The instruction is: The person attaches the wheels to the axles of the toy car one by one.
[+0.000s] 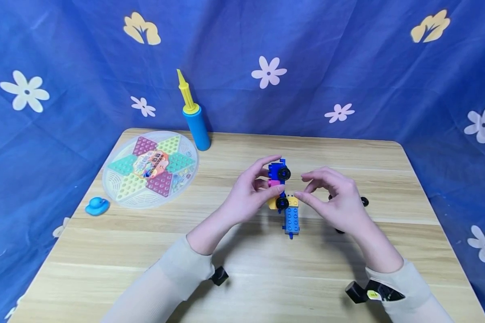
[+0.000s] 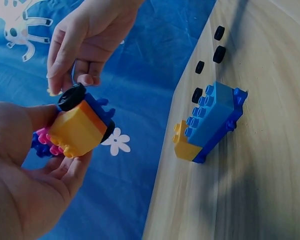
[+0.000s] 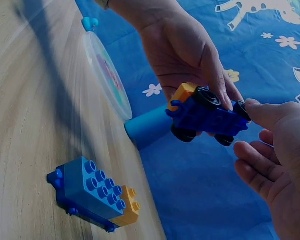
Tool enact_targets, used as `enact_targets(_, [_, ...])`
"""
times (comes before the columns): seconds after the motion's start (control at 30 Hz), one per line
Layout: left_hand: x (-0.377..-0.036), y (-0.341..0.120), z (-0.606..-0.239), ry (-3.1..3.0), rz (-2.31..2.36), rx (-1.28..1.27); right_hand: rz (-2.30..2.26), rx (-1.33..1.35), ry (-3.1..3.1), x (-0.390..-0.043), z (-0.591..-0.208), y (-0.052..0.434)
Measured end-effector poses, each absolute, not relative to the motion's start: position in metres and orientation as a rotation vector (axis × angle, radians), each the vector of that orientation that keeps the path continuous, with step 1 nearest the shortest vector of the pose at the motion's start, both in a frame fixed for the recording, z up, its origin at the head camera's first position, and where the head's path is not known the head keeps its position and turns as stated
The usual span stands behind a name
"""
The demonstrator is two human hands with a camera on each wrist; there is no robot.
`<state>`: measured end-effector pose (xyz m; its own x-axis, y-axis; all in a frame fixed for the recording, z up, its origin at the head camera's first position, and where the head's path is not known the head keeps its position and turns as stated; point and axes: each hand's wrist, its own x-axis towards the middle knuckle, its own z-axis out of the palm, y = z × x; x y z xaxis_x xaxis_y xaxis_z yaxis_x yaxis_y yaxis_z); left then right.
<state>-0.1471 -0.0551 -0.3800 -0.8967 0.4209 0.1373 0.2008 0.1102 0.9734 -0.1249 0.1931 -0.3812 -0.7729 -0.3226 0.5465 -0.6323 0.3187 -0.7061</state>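
Note:
My left hand (image 1: 245, 195) holds a toy block car (image 1: 275, 171) on its side, thumb and fingers around it. Its dark blue base carries black wheels on all corners in the right wrist view, where a wheel (image 3: 207, 98) shows plainly. Yellow, pink and blue blocks sit on that base. Just right of the car is my right hand (image 1: 341, 199), fingers loosely bent with nothing between them; its thumb is close to a wheel. Below stands a second block car (image 1: 292, 220), light blue and yellow on a dark blue base, with no wheels fitted.
Several loose black wheels (image 2: 219, 54) lie on the table, partly hidden by my right hand in the head view. At the left are a round game board (image 1: 178, 181), a blue rubber duck (image 1: 97, 206) and a blue-yellow hand pump (image 1: 197, 128). A blue flowered cloth (image 1: 226, 54) hangs behind.

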Motion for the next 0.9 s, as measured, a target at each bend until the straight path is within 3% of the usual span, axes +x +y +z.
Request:
enact_targets(0.3, [-0.146,-0.056,-0.382,2.316,1.772,0.691,1.536,0.874,-2.271,-0.127,-0.381,0.191])
enact_targets(0.7, [-0.144,-0.057,-0.384,2.505,1.506,1.064,1.646,0.839,-2.427,-0.128,-0.378,0.18])
enact_targets(0.9, [-0.141,-0.057,-0.384,2.528,1.45,1.036,1.631,0.86,-2.457,-0.128,-0.378,0.176])
